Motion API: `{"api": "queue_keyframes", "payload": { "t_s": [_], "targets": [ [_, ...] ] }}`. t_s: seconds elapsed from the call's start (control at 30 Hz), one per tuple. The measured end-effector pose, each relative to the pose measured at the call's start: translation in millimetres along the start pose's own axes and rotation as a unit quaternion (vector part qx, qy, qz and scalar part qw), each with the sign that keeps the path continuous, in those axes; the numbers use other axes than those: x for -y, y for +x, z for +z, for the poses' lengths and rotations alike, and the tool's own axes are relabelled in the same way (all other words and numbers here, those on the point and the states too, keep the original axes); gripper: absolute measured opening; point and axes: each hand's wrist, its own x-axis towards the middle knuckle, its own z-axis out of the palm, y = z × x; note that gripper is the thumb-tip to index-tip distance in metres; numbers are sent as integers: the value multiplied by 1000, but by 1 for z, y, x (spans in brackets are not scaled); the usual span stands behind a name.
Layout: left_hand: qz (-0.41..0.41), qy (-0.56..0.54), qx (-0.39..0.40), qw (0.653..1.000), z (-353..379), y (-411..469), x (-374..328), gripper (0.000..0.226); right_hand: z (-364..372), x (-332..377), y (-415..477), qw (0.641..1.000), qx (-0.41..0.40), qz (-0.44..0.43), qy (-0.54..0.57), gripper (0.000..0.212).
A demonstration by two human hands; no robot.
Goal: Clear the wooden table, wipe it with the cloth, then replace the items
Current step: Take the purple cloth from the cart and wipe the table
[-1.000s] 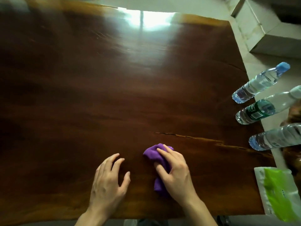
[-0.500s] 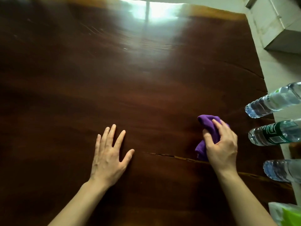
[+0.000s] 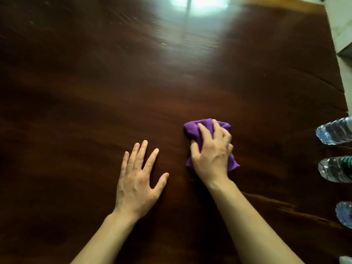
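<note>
Right hand (image 3: 211, 153) clenched on the crumpled purple cloth (image 3: 204, 128), pressing it onto the dark wooden desk (image 3: 133, 82) right of centre; left hand (image 3: 139, 178) released, flat on the desk with fingers spread, near the cloth but apart; three water bottles (image 3: 335, 133) at the desk's right edge.

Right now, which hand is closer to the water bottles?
Right. The right hand, pressing the purple cloth, is nearer the water bottles at the table's right edge; the left hand lies flat farther left.
</note>
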Motion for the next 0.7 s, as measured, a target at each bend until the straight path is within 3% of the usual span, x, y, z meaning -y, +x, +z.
{"api": "queue_keyframes", "payload": {
  "t_s": [0.17,0.27,0.37,0.5,0.7],
  "targets": [
    [8,3,-7,1000,2,0,2,72,15,33,-25,979,70,-193,18,49],
    [11,-3,-14,1000,2,0,4,71,9,15,-24,970,66,-234,4,45],
    [11,-7,-11,1000,1,-1,5,72,-6,-21,-16,985,41,-169,-17,49],
    [9,-5,-11,1000,0,-1,4,73,-37,-81,-8,999,-27,3,-44,50],
    [4,-16,-18,1000,-1,-1,3,73,-62,-134,-10,968,-117,216,-52,48]
  ]
}}
